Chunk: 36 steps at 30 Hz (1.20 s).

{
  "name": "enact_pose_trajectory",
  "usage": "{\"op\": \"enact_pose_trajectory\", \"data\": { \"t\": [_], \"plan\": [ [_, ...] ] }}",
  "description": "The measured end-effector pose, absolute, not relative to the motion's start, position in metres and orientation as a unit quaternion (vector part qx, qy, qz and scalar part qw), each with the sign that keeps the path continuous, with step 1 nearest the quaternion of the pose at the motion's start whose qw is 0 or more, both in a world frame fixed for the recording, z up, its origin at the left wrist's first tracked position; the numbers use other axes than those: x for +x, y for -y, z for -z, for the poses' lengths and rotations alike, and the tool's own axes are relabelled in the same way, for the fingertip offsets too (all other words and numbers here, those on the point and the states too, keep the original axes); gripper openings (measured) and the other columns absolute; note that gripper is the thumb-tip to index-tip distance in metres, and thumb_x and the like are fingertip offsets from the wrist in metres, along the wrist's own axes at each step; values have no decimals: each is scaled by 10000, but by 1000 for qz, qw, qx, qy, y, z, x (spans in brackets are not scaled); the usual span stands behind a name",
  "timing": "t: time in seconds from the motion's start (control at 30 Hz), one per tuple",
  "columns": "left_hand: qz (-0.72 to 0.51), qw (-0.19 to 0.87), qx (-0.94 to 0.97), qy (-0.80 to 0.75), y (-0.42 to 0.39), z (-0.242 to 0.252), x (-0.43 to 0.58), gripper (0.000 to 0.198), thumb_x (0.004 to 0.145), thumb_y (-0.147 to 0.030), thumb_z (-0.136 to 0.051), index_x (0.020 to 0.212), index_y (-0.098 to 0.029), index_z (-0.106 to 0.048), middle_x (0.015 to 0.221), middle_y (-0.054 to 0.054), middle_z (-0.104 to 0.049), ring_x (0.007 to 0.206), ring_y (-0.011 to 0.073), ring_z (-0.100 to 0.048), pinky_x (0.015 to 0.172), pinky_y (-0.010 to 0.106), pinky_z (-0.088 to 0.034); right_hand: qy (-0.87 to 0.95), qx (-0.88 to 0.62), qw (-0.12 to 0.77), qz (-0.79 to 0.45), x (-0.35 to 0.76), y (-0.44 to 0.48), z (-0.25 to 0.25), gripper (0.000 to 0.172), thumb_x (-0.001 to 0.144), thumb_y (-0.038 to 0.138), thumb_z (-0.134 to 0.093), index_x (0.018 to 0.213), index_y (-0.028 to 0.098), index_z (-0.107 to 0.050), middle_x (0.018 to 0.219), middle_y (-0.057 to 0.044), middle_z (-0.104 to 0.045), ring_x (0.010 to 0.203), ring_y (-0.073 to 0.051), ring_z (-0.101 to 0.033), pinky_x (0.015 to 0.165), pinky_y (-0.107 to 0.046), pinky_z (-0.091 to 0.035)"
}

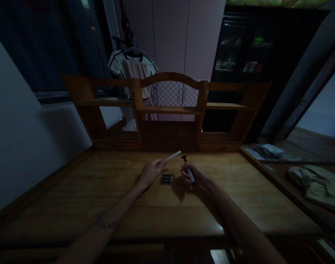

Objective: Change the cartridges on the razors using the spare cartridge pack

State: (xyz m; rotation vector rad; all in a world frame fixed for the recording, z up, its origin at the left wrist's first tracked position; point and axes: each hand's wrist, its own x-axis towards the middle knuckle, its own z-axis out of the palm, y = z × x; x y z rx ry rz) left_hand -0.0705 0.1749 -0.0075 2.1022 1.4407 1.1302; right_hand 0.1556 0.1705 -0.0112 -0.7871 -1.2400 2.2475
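Note:
Pale and slim, a white stick [174, 156] points up and to the right from my left hand [152, 172], whose fingers are closed on its lower end near the desktop. In my closed right hand [195, 175] is a razor-like handle [190, 175] with a light grip. Its dark, forked head [184, 158] sticks out above the fingers, close to the stick's tip but apart from it. Between the hands, on the desk, lies a small dark tray [165, 179] with three dark strips side by side. Dim light hides what the strips are.
The wooden desk [107, 198] has a raised shelf unit [170, 110] along its back edge. Folded cloth [318, 185] and papers [266, 150] lie on a surface to the right. A white wall [41, 146] borders the left side.

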Motion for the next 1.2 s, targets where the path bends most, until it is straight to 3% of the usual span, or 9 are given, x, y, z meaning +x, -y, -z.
{"op": "enact_pose_trajectory", "data": {
  "t": [0.53,0.87,1.2],
  "plan": [
    [-393,175,756,-493,-175,11,-71,451,835,-540,-407,709,-149,-592,595,-22,-471,574,105,-392,543,217,-271,478,-269,234,-803,157,-173,8,344,764,413,-344,502,200,-407,374,-17,-482,296,-150,-462,273,-241,-381],
    [-381,207,775,-460,-174,12,-65,458,842,-539,-405,664,-149,-566,586,-32,-441,563,101,-396,537,223,-267,471,-277,255,-798,157,-170,10,270,726,346,-380,504,196,-415,367,0,-450,289,-140,-434,280,-244,-386],
    [-374,215,769,-472,-175,14,-65,480,814,-580,-417,640,-150,-537,567,-37,-404,558,102,-369,521,218,-256,484,-331,247,-772,155,-167,10,247,735,344,-399,537,197,-416,359,18,-439,266,-118,-382,249,-213,-300]
  ]
}}
